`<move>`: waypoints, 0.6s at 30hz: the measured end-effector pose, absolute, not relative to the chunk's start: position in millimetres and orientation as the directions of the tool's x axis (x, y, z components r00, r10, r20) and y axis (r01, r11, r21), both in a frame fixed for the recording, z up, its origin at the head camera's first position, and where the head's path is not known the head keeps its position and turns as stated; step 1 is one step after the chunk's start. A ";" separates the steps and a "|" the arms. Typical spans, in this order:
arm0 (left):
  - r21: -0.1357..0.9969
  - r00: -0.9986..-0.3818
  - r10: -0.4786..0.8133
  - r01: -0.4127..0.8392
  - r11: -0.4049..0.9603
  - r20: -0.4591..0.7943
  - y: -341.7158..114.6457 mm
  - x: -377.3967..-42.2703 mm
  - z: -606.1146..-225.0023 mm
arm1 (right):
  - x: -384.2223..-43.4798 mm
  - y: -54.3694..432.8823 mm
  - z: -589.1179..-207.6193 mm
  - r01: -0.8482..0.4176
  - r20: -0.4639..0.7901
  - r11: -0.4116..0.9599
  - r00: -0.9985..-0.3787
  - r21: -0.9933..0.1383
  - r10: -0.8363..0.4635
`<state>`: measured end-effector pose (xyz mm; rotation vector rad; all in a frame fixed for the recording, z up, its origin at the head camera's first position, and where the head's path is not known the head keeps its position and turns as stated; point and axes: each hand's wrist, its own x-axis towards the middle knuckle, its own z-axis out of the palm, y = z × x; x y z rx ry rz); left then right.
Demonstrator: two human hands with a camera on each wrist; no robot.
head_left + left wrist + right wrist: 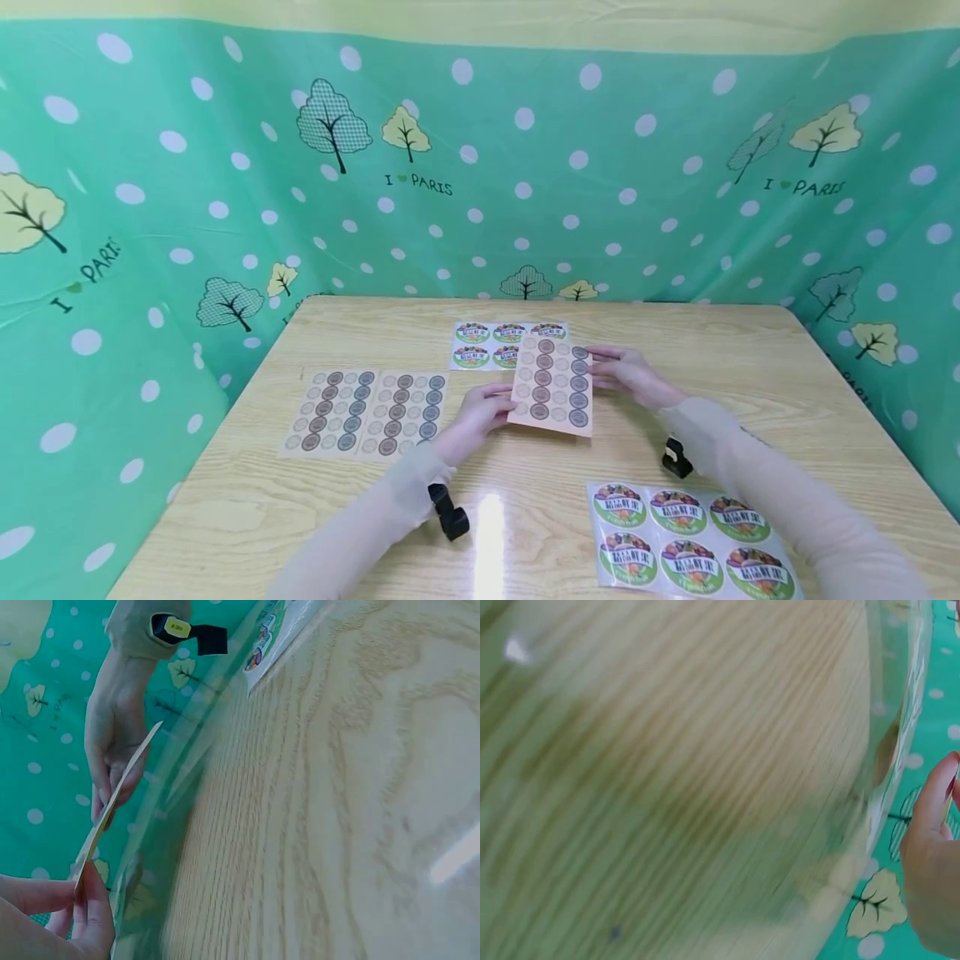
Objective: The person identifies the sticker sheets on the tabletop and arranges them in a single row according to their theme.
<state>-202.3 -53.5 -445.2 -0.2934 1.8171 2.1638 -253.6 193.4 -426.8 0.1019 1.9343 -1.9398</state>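
Both hands hold up one kraft-coloured sticker sheet (pixel 553 379) with columns of round brown, pale and dark stickers. The left hand (pixel 482 412) pinches its lower left edge between thumb and fingers; in the left wrist view the sheet (pixel 112 802) appears nearly edge-on. At the upper right edge, the right hand (pixel 626 373) grips the sheet, fingers partly behind it. Only part of the right hand (pixel 934 862) enters the right wrist view. Behind the raised sheet, a white sheet of oval fruit stickers (pixel 487 343) lies partly covered from sight.
Two similar kraft sticker sheets (pixel 330 412) lie side by side on the left of the wooden table (pixel 247 508). A larger fruit sticker sheet (pixel 690 537) is at the front right, partly under the right forearm in view. A green dotted curtain (pixel 525 167) surrounds the table.
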 end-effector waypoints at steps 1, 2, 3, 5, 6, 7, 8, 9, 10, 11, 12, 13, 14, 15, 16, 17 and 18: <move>0.923 -0.935 0.092 -0.353 -0.152 -0.342 -56.2 -200.8 -444.8 | -252.5 190.5 -425.9 0.329 -0.329 0.041 -0.917 -0.944 -0.227; 0.925 -0.936 0.089 -0.351 -0.145 -0.341 -58.8 -199.4 -444.5 | -251.3 187.6 -424.9 0.332 -0.333 0.044 -0.916 -0.942 -0.223; 0.927 -0.937 0.087 -0.349 -0.141 -0.340 -61.1 -197.7 -443.9 | -250.2 184.7 -424.0 0.336 -0.337 0.043 -0.916 -0.941 -0.219; 0.927 -0.936 0.081 -0.350 -0.133 -0.341 -66.7 -195.1 -444.0 | -248.6 178.4 -423.1 0.339 -0.341 0.047 -0.914 -0.939 -0.219; 0.929 -0.937 0.079 -0.347 -0.127 -0.339 -69.6 -193.7 -443.7 | -247.8 175.6 -423.0 0.337 -0.340 0.052 -0.913 -0.940 -0.224; 0.930 -0.938 0.077 -0.347 -0.122 -0.339 -72.6 -192.5 -443.7 | -247.0 172.5 -422.7 0.338 -0.340 0.050 -0.913 -0.940 -0.226; 0.931 -0.937 0.073 -0.347 -0.117 -0.340 -75.6 -191.2 -443.7 | -246.4 169.8 -422.8 0.331 -0.334 0.052 -0.913 -0.942 -0.236; 0.930 -0.937 0.068 -0.349 -0.116 -0.343 -78.6 -190.0 -443.7 | -246.0 166.6 -422.9 0.329 -0.331 0.047 -0.911 -0.943 -0.245; 0.930 -0.936 0.063 -0.350 -0.112 -0.345 -81.5 -189.1 -443.9 | -245.5 164.0 -423.1 0.325 -0.326 0.046 -0.910 -0.945 -0.256; 0.932 -0.937 0.064 -0.347 -0.108 -0.342 -84.3 -187.9 -443.8 | -245.1 161.1 -423.4 0.327 -0.326 0.040 -0.910 -0.944 -0.256; 0.932 -0.937 0.058 -0.349 -0.100 -0.345 -86.9 -186.6 -443.5 | -245.0 158.4 -424.0 0.327 -0.323 0.033 -0.908 -0.944 -0.267; 0.930 -0.935 0.051 -0.354 -0.092 -0.351 -89.3 -185.4 -443.2 | -244.7 155.5 -424.3 0.331 -0.326 0.026 -0.907 -0.943 -0.266; 0.932 -0.936 0.047 -0.353 -0.087 -0.350 -91.8 -184.0 -442.9 | -244.5 152.9 -424.6 0.333 -0.328 0.027 -0.906 -0.942 -0.268; 0.932 -0.935 0.040 -0.354 -0.080 -0.352 -93.9 -182.8 -442.4 | -244.3 150.1 -424.8 0.342 -0.336 0.024 -0.905 -0.939 -0.262; 0.932 -0.935 0.032 -0.355 -0.067 -0.354 -95.9 -181.6 -442.0 | -243.9 147.7 -425.0 0.346 -0.341 0.030 -0.904 -0.938 -0.257; 0.932 -0.934 0.025 -0.356 -0.062 -0.355 -97.8 -180.7 -441.8 | -243.6 145.2 -425.3 0.351 -0.348 0.035 -0.903 -0.936 -0.254; 0.931 -0.933 0.016 -0.361 -0.056 -0.361 -99.5 -180.0 -441.8 | -243.3 142.8 -425.4 0.357 -0.355 0.038 -0.901 -0.933 -0.248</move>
